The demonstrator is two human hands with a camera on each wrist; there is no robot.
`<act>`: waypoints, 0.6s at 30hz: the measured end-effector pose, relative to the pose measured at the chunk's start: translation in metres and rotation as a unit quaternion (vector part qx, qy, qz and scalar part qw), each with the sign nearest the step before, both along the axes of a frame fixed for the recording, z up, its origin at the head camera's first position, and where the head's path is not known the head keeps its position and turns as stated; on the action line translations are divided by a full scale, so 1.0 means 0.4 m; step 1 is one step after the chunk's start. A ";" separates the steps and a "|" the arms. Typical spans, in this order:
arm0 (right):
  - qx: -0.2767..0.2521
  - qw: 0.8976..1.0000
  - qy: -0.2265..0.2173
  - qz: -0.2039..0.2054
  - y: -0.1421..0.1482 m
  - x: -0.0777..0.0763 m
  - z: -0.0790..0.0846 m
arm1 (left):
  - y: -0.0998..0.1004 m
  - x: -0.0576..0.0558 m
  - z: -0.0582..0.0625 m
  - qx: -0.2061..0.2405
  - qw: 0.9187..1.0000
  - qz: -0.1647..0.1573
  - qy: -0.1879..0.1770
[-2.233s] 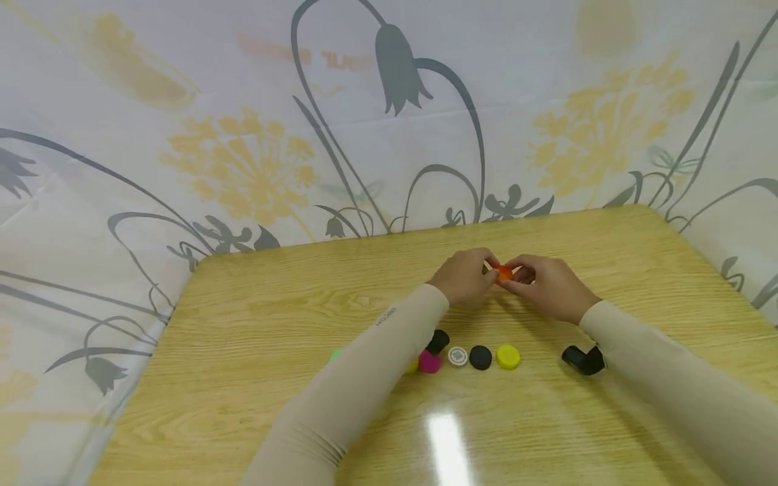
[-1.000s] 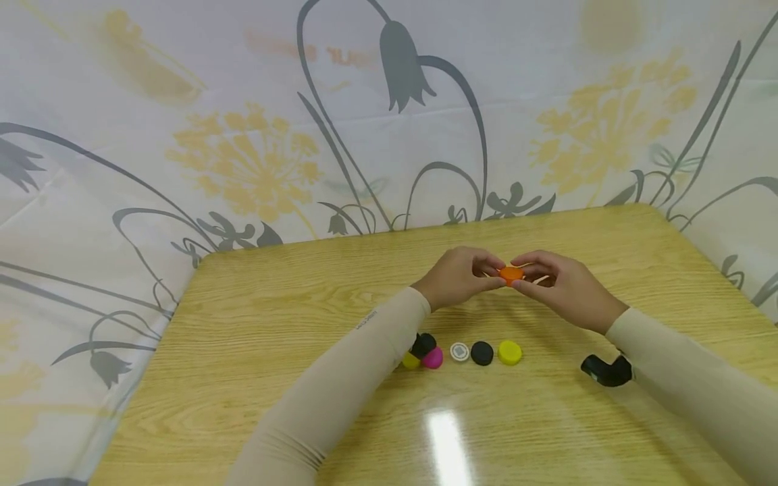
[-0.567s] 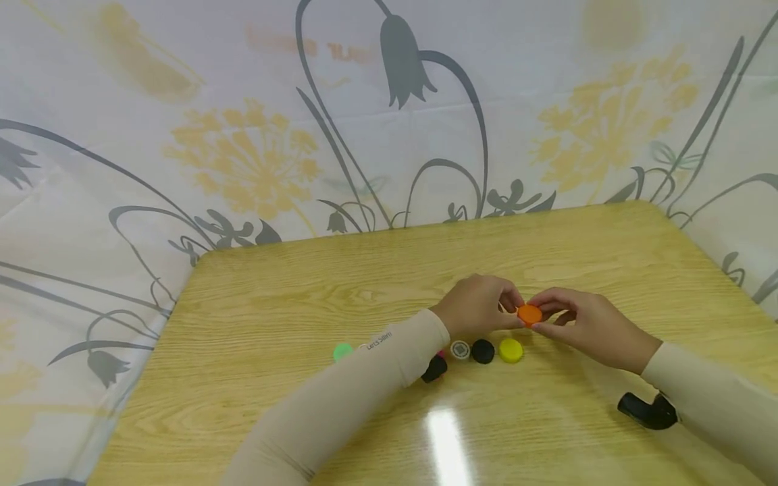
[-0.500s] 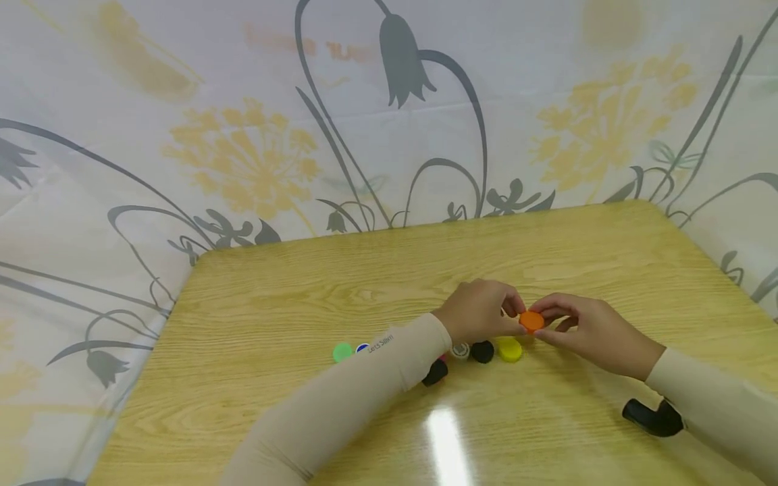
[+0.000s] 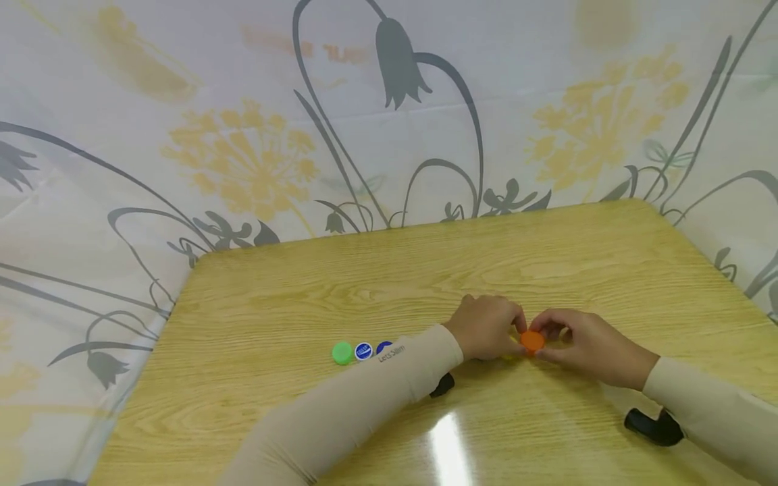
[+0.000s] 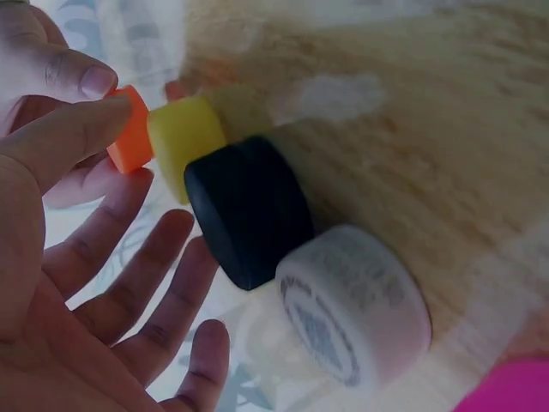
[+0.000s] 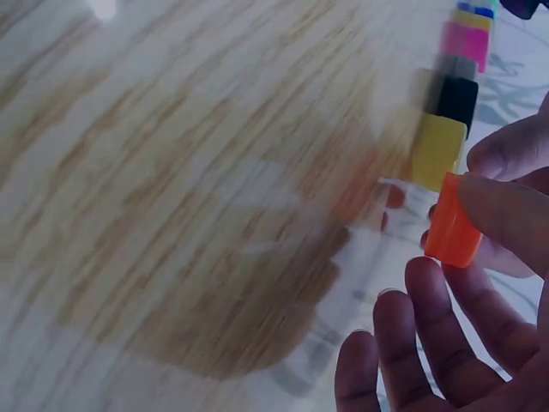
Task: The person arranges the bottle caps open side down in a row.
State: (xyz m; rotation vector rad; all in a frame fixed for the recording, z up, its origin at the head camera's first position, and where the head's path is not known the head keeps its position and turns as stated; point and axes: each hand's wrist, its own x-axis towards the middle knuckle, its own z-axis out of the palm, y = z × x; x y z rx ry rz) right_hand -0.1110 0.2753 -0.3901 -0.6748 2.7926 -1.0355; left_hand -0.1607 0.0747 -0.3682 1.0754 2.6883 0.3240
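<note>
An orange bottle cap (image 5: 532,342) is pinched between both hands at the right end of a row of caps. My left hand (image 5: 488,327) grips its left side with thumb and finger, and my right hand (image 5: 598,347) pinches its right side. Beside it, in the left wrist view, stand a yellow cap (image 6: 184,142), a black cap (image 6: 249,206) and a white cap (image 6: 352,309) with a printed top. A magenta cap (image 6: 510,390) shows at the corner. In the head view my left hand and sleeve hide most of these. Whether the orange cap touches the table I cannot tell.
At the row's left end lie a green cap (image 5: 342,352), a blue-and-white cap (image 5: 363,351) and a partly covered blue cap (image 5: 383,347). The wooden table (image 5: 273,297) meets a flower-printed cloth (image 5: 437,135) behind. Black devices sit at the wrists, the right one (image 5: 655,426) plainly visible.
Both hands have brought the orange cap from farther back on the table toward me and slightly right, down to the row beside the yellow cap. The left forearm now covers the row's middle.
</note>
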 end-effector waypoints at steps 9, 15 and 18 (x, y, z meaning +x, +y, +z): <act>0.001 0.999 -0.030 0.027 -0.018 -0.016 -0.017 | -0.007 0.016 -0.018 -0.043 0.998 0.002 0.035; 0.009 0.999 -0.028 0.025 -0.019 -0.017 -0.024 | 0.001 0.023 -0.023 -0.061 0.996 -0.005 0.057; 0.018 0.999 -0.031 0.019 -0.017 -0.015 -0.029 | -0.001 0.028 -0.021 -0.069 0.995 -0.007 0.067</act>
